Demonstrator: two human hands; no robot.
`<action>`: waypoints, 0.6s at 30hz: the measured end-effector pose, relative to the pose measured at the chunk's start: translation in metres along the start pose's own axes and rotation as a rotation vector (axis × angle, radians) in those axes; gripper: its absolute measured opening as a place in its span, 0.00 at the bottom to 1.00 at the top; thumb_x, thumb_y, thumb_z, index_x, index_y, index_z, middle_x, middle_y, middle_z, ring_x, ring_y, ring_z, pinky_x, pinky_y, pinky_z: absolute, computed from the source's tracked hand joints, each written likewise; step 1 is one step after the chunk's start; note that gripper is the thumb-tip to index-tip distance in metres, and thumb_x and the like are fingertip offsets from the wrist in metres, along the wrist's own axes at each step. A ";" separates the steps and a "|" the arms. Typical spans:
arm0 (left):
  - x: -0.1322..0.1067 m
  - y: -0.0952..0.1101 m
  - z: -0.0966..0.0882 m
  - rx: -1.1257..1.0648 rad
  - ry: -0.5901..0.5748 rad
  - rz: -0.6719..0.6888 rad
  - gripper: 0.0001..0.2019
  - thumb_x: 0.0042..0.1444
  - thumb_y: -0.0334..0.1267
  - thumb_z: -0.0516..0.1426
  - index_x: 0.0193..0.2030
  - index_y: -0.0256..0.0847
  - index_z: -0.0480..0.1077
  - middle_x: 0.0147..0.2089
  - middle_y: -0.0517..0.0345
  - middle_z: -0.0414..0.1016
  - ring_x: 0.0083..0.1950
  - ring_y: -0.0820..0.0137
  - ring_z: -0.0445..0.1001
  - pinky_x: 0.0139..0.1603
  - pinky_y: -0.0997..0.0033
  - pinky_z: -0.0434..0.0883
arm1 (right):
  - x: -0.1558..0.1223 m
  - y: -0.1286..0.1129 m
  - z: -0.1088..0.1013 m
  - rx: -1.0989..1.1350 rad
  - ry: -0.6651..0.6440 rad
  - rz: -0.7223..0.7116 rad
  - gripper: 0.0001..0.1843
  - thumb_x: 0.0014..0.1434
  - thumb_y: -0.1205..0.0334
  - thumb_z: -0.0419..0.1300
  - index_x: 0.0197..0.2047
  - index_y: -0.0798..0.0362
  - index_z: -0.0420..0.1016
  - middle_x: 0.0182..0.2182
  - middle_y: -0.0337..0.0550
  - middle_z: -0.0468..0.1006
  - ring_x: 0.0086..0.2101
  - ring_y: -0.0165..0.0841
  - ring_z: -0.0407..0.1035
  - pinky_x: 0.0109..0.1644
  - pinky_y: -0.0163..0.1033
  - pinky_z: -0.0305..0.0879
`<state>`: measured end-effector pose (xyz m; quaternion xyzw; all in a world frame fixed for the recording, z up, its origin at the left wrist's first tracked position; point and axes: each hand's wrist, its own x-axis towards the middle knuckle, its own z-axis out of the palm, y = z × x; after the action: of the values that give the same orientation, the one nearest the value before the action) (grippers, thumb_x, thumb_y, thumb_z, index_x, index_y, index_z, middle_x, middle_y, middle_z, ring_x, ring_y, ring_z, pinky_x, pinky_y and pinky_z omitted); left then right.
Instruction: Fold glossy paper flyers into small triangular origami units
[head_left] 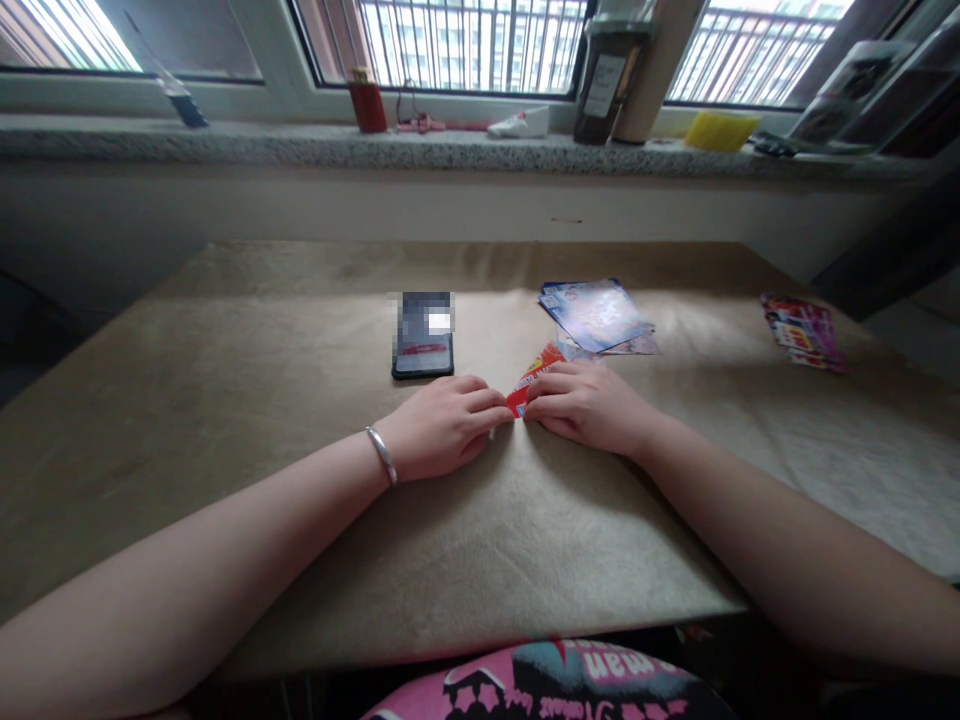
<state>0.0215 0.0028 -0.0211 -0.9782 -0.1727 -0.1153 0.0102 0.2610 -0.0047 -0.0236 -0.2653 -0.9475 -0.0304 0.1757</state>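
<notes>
Through my feed, the left hand (448, 425) and right hand (590, 405) sit just apart, fingertips at the near corner of a red paper (534, 369). I can't tell whether they pinch or only press. It runs toward one o'clock, partly hidden by the right fingers. Farther, a phone (424, 362), screen pixelated, lies at eleven; glare-washed picture sheets (596, 315) at one.

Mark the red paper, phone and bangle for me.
Red paper (534, 370): head view, on the exposed part of its printed face.
Phone (424, 338): head view, on the middle of its screen, which is partly blurred.
Bangle (382, 454): head view, on the middle of its visible band.
</notes>
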 end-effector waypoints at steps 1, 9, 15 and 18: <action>0.001 0.001 0.000 0.004 -0.002 -0.007 0.14 0.60 0.31 0.49 0.51 0.39 0.67 0.48 0.53 0.72 0.48 0.65 0.67 0.49 0.64 0.68 | 0.000 -0.001 0.001 -0.002 0.003 0.003 0.12 0.63 0.63 0.52 0.38 0.49 0.78 0.40 0.43 0.78 0.37 0.33 0.69 0.42 0.39 0.63; 0.004 0.003 -0.002 0.034 -0.022 -0.010 0.13 0.60 0.32 0.49 0.50 0.39 0.67 0.48 0.52 0.72 0.47 0.65 0.67 0.49 0.64 0.68 | 0.002 -0.005 0.000 -0.026 0.013 0.012 0.12 0.61 0.65 0.52 0.37 0.49 0.78 0.38 0.44 0.78 0.36 0.33 0.69 0.41 0.39 0.62; 0.002 -0.005 -0.004 -0.011 -0.039 0.065 0.13 0.59 0.29 0.49 0.49 0.37 0.68 0.48 0.52 0.73 0.47 0.65 0.68 0.50 0.65 0.69 | -0.002 -0.002 -0.002 -0.044 0.000 0.010 0.13 0.62 0.64 0.51 0.37 0.49 0.78 0.36 0.43 0.78 0.35 0.33 0.67 0.39 0.39 0.61; 0.000 -0.009 -0.004 -0.060 -0.029 0.075 0.13 0.58 0.27 0.49 0.48 0.37 0.68 0.49 0.52 0.73 0.48 0.66 0.68 0.49 0.66 0.70 | -0.004 -0.001 -0.002 -0.051 -0.016 0.013 0.13 0.62 0.63 0.51 0.36 0.49 0.77 0.34 0.43 0.77 0.35 0.33 0.66 0.39 0.38 0.61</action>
<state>0.0176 0.0106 -0.0172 -0.9854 -0.1325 -0.1056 -0.0174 0.2648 -0.0077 -0.0226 -0.2759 -0.9461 -0.0515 0.1616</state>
